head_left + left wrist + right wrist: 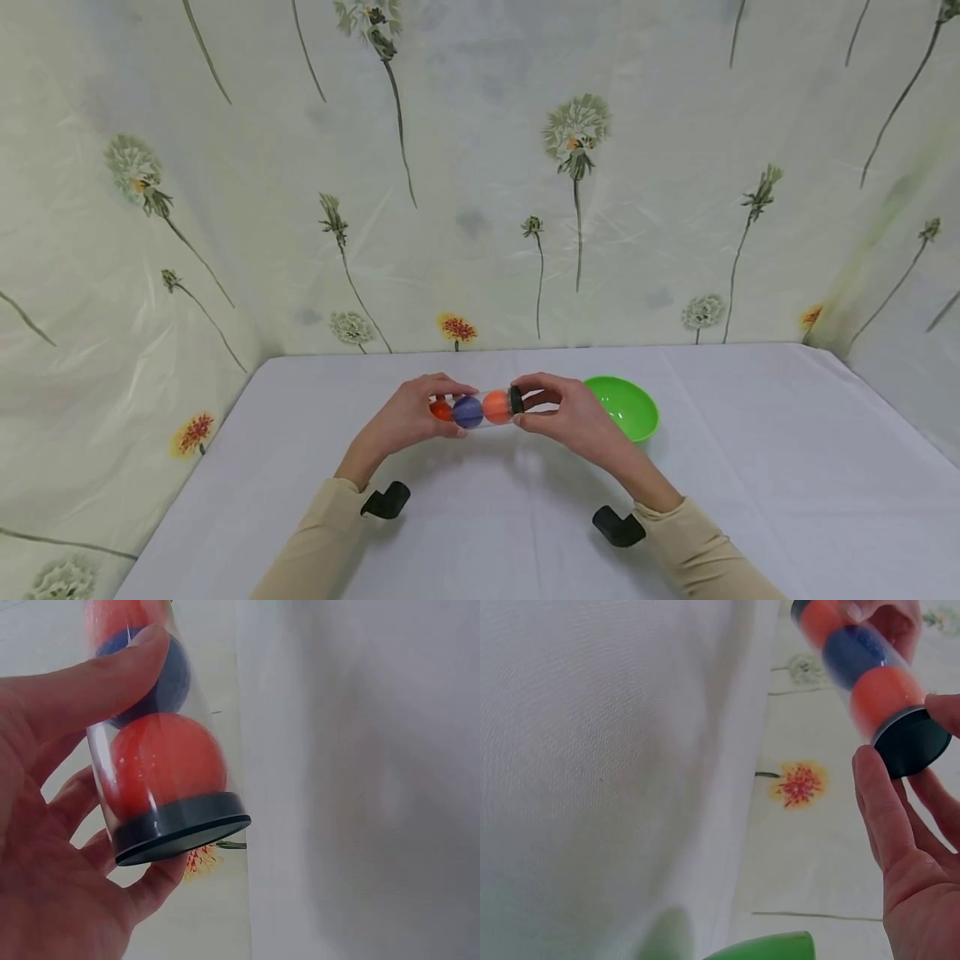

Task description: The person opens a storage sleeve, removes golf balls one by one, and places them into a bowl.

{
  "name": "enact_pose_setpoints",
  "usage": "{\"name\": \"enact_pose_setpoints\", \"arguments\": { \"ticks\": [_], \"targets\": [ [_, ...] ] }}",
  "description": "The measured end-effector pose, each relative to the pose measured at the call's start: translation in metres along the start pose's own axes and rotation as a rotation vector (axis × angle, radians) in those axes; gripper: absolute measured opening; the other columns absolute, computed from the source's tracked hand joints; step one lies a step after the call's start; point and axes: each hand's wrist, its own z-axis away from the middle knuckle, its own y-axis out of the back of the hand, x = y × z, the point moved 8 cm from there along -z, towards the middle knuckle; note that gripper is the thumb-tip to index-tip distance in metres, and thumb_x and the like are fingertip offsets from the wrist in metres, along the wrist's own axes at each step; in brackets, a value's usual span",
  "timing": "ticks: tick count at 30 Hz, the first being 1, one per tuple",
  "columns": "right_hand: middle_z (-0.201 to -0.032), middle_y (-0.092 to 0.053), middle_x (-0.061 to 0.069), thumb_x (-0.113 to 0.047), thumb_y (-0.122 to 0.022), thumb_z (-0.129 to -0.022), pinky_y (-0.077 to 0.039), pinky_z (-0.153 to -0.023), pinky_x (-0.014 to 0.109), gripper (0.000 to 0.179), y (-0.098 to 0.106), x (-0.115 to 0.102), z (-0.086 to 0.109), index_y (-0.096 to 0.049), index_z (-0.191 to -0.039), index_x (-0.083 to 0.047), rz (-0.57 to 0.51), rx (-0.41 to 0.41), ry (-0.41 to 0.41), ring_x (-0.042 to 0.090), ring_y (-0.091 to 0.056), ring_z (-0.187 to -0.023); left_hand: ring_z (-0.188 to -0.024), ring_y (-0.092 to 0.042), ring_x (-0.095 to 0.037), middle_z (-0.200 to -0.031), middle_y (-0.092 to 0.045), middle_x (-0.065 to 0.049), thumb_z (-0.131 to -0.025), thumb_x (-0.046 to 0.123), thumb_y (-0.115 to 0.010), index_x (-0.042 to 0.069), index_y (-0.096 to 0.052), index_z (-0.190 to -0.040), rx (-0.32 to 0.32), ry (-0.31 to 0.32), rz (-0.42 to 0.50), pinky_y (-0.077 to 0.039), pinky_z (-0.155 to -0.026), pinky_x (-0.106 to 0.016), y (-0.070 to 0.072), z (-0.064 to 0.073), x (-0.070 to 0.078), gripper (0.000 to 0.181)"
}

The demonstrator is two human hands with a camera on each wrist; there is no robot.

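Between the two hands a clear plastic tube (pixel 199 742) is held sideways above the table. Inside it sit three balls in a row: an orange-red ball (pixel 166 761), a dark blue ball (pixel 468 412) and an orange ball (pixel 496 407). My left hand (pixel 414 410) grips the tube's left part, thumb across its clear wall. At the right end, my right hand (pixel 558 410) pinches the dark cap (pixel 913 742) between thumb and fingers. Another black end (pixel 184 829) closes the tube on the left-hand side.
A bright green bowl (pixel 624 407) stands on the white-covered table (pixel 750 467), just behind and right of the right hand. A flower-printed curtain (pixel 480 183) rises along the table's back and sides. Black camera mounts (pixel 386 500) project from both wrists.
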Motion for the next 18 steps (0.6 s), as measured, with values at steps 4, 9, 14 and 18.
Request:
{"name": "enact_pose_setpoints", "arguments": {
  "ticks": [4, 9, 14, 18],
  "targets": [
    [-0.113, -0.067, -0.001, -0.019, -0.078, -0.084, -0.055, -0.078, 0.034, 0.041, -0.0007, 0.0022, 0.0010, -0.066, -0.122, -0.017, 0.005, 0.018, -0.010, 0.019, -0.066, -0.101, -0.099, -0.052, -0.018, -0.107, -0.059, 0.006, -0.077, 0.015, -0.085, 0.021, -0.070, -0.125, -0.011, 0.009, -0.007, -0.046, -0.083, -0.038, -0.0023, -0.0003, -0.0025, 0.050],
    [-0.116, -0.067, 0.002, -0.016, -0.076, -0.085, -0.055, -0.080, 0.034, 0.041, -0.0002, 0.0031, 0.0015, -0.065, -0.124, -0.013, -0.015, 0.026, 0.004, 0.021, -0.066, -0.102, -0.098, -0.052, -0.019, -0.107, -0.060, 0.006, -0.078, 0.014, -0.084, 0.021, -0.069, -0.126, -0.023, 0.014, 0.003, -0.046, -0.083, -0.037, -0.0041, -0.0015, -0.0052, 0.050],
    [-0.121, -0.066, 0.007, -0.013, -0.072, -0.088, -0.054, -0.084, 0.037, 0.042, 0.0040, 0.0037, 0.0013, -0.063, -0.128, -0.010, -0.085, 0.018, 0.007, 0.024, -0.065, -0.107, -0.098, -0.053, -0.018, -0.108, -0.061, 0.007, -0.079, 0.013, -0.083, 0.025, -0.069, -0.125, -0.018, 0.030, 0.021, -0.048, -0.084, -0.036, -0.0029, -0.0014, -0.0079, 0.049],
    [-0.123, -0.065, 0.006, -0.013, -0.072, -0.088, -0.054, -0.086, 0.034, 0.041, 0.0083, 0.0029, 0.0003, -0.063, -0.128, -0.015, -0.143, 0.028, 0.011, 0.024, -0.064, -0.109, -0.101, -0.055, -0.018, -0.113, -0.063, 0.006, -0.080, 0.014, -0.083, 0.025, -0.069, -0.125, -0.005, 0.026, 0.035, -0.047, -0.088, -0.038, -0.0025, -0.0018, -0.0078, 0.048]
  ]
}}
